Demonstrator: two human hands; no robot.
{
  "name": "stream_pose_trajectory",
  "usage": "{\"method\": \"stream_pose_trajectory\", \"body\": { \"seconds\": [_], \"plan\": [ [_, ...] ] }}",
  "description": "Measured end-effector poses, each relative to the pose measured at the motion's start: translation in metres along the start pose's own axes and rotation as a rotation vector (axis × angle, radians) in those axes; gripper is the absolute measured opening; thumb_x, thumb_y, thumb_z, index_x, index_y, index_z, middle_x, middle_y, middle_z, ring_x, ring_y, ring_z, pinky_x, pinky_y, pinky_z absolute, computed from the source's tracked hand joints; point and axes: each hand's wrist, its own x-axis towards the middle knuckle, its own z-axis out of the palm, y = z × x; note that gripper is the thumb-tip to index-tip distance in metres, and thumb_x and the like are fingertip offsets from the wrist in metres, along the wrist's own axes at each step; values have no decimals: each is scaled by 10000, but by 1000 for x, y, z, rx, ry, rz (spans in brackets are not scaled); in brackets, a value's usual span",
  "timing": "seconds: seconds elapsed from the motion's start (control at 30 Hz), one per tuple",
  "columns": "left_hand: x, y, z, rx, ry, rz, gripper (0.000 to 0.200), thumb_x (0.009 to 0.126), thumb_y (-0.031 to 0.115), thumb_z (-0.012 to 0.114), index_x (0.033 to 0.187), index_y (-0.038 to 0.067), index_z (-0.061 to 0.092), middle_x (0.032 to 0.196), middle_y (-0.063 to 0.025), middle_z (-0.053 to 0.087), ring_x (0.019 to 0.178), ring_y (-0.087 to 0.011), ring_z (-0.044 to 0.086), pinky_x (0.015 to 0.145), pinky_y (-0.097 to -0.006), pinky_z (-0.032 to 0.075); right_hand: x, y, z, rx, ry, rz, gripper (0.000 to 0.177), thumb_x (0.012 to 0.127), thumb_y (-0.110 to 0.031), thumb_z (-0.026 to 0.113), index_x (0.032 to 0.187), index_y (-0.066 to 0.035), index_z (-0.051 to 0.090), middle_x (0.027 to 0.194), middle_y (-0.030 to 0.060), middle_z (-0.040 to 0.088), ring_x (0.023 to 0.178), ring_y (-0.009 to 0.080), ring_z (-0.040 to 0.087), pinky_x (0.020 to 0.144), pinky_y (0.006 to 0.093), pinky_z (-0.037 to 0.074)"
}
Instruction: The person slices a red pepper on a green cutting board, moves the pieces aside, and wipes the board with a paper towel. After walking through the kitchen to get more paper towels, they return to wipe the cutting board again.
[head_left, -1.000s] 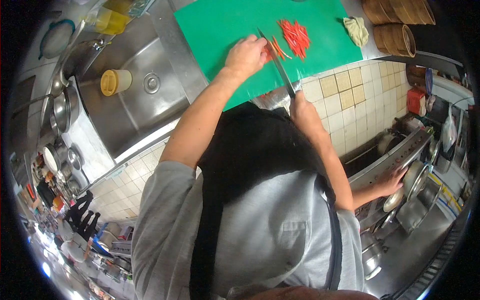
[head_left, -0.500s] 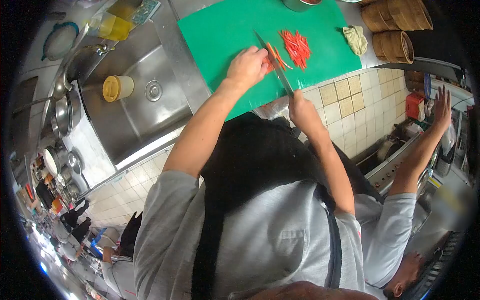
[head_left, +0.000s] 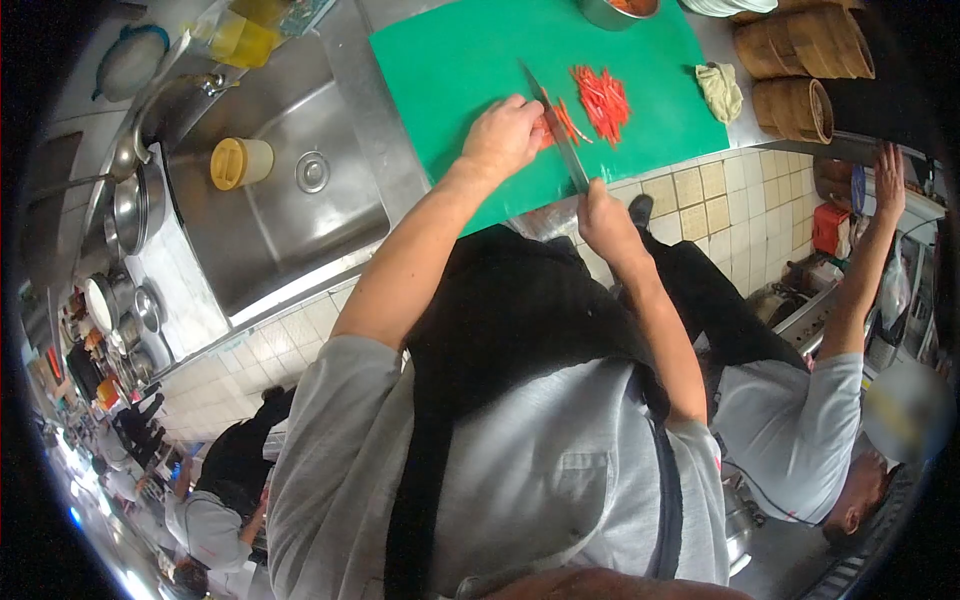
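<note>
My right hand (head_left: 607, 218) is closed round the handle of a kitchen knife (head_left: 566, 148), whose blade points away over the green cutting board (head_left: 440, 70). My left hand (head_left: 503, 135) presses down just left of the blade, fingers curled over a piece of red pepper (head_left: 546, 133) that is mostly hidden under them. A few thin strips lie close along the blade's right side. Farther right on the board sits a heap of red pepper strips (head_left: 603, 103).
A metal bowl (head_left: 618, 12) stands at the board's far edge. Right of the board are a crumpled cloth (head_left: 719, 92) and bamboo steamers (head_left: 793, 110). On the left, a sink (head_left: 290, 235) holds a yellow-lidded container (head_left: 242, 163). A co-worker (head_left: 790, 430) stands close on my right, arm stretched out.
The view has shifted slightly. Both hands keep their hold, with the knife still beside my left fingers. The co-worker on my right has moved, showing more of the legs; people at lower left moved too.
</note>
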Motion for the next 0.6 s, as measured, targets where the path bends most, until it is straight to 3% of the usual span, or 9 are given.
{"method": "stream_pose_trajectory", "body": {
  "seconds": [0.27,0.47,0.6],
  "plan": [
    [1,2,0,-16,26,21,223,896,188,726,1088,83,683,1003,-156,665,926,-383,694,835,-501,586,-39,-2,-4,-42,-65,124,172,1010,-100,538,1047,31,433,830,409,647,847,608,641,735,678,491],
    [-3,-1,-2,-50,19,-7,239,895,184,736,1102,75,685,1018,-155,669,930,-388,696,829,-505,587,-6,-4,3,53,-2,-17,183,1020,-98,544,1067,45,439,807,397,639,828,588,638,714,677,474],
    [-3,-1,-4,-39,17,9,234,897,177,735,1101,74,684,1022,-151,669,927,-392,696,826,-507,586,-12,-13,-13,-11,-26,34,182,1021,-103,545,1064,40,441,800,391,641,827,584,640,725,671,478]
  ]
}}
